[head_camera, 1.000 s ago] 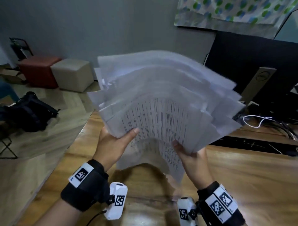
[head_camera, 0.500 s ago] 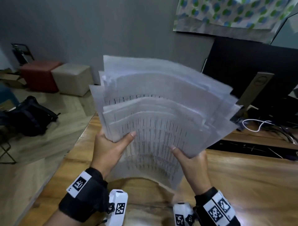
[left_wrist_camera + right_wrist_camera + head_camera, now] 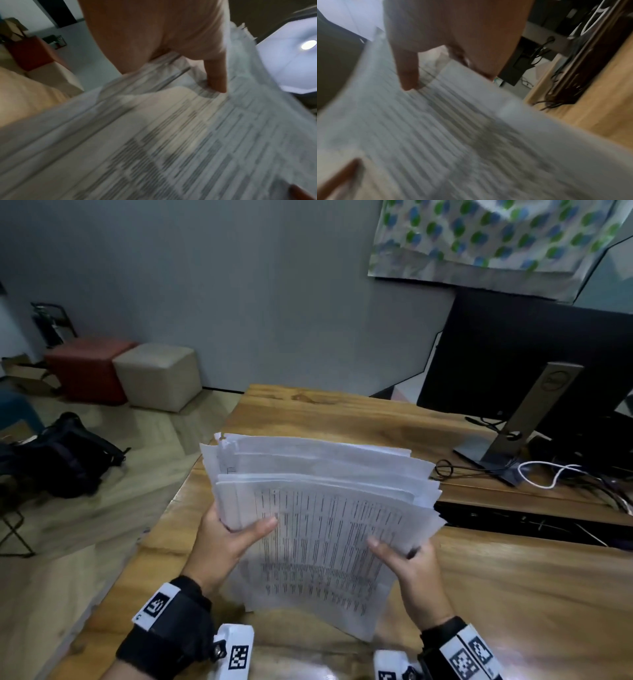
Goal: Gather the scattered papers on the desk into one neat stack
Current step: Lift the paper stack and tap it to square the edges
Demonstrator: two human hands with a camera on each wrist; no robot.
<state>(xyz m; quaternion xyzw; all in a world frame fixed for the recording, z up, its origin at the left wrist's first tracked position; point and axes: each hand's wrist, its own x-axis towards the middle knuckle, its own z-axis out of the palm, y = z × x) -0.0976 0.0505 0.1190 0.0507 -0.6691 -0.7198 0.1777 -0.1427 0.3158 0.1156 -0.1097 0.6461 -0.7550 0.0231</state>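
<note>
My papers [image 3: 318,508] are a thick white bundle printed with columns of small dark text, fanned unevenly with staggered top edges, held tilted above the desk [image 3: 531,594], lower edge sagging.

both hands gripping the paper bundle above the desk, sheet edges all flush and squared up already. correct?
Not quite. The left hand and right hand do grip the paper bundle above the desk, but the edges are not flush: the head view shows the sheets fanned, with their top edges stepped one behind another and the right-hand corners splayed.
</note>
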